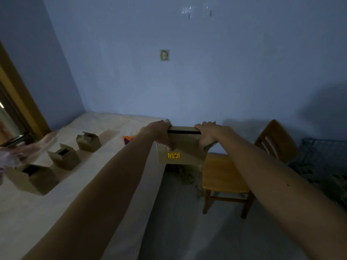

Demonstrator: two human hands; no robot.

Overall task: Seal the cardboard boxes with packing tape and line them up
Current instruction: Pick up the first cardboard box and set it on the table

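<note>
The left grip [161,132] and right grip [206,134] are curling tight over the top flaps of a squarish cardboard box [183,148] at the pale surface [112,156] edge, beside a slatted wooden chair [225,175].

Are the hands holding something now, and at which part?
Both hold one cardboard box: the left hand grips its upper left edge, the right hand its upper right edge.

On the pale table [37,212], three small brown cardboard boxes [64,156] stand left; a larger cardboard box [184,147] at its right edge, a wooden chair [225,175] just right.
</note>
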